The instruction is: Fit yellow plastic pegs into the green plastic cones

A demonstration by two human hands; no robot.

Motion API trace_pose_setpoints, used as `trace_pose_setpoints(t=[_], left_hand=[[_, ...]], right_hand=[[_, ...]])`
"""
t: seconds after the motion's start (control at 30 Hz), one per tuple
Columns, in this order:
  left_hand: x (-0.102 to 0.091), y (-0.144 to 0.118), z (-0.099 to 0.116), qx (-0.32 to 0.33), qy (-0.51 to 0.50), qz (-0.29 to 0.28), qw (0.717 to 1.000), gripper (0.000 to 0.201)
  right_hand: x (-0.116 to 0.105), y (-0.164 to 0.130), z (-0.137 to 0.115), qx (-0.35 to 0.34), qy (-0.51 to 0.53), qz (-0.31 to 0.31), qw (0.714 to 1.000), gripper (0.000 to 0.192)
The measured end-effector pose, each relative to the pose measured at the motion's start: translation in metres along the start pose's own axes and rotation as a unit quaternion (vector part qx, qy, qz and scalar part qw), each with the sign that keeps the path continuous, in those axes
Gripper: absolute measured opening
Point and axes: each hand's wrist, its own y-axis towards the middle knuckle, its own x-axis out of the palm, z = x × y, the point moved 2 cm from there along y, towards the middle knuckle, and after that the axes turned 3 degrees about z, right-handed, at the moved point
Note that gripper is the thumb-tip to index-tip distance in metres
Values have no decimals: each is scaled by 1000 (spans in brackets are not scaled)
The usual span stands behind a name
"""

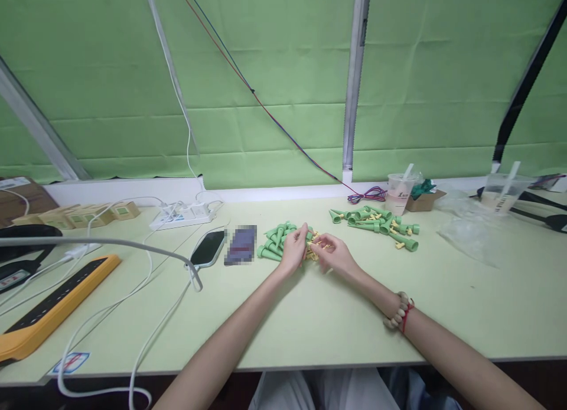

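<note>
grip of the left hand (pixel 294 251) curls beside green cones (pixel 269 252), the right hand (pixel 333 254) bends over yellow bits (pixel 312 256); what either is grasping, i cannot tell. the cones look light, stiff and perhaps slippery, likely best taken by the wide end; the bits seem easily dropped. counted on the table (pixel 349 327): two piles of cones, one at the left hand, one further right, too overlapped to number singly; two cups (pixel 397 197).

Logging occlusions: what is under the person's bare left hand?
Green plastic cones show beside the left hand, small yellow pieces between it and the right hand; what lies directly beneath is covered.
</note>
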Motion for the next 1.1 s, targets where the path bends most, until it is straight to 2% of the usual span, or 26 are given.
trace_pose_setpoints(t=[0.1,0.2,0.33,0.43,0.53,0.63,0.77,0.93,1.1], left_hand=[[-1,-1,4,19,-19,-3,1000,52],[-1,-2,7,39,-22,-5,999,52],[0,-1,7,57,-17,-9,998,51],[0,-1,6,72,-12,-14,997,51],[1,-1,5,85,-3,-22,996,50],[4,-3,4,79,-4,-34,996,51],[5,-3,4,39,-10,-48,998,55],[3,-1,3,-39,-29,-95,994,57],[1,-2,5,-74,-44,-108,990,59]], right_hand=[[3,0,2,162,122,-49,978,34],[4,-2,-1,210,221,-92,948,29],[3,-5,-2,211,297,-110,925,24],[4,-7,-2,210,311,-118,919,24],[5,-7,-2,194,277,-103,935,25],[5,-7,-4,169,227,-56,957,28],[5,-7,-6,138,186,-14,973,33],[4,-8,-10,108,171,-8,979,35],[2,-8,-12,64,118,9,991,34]])
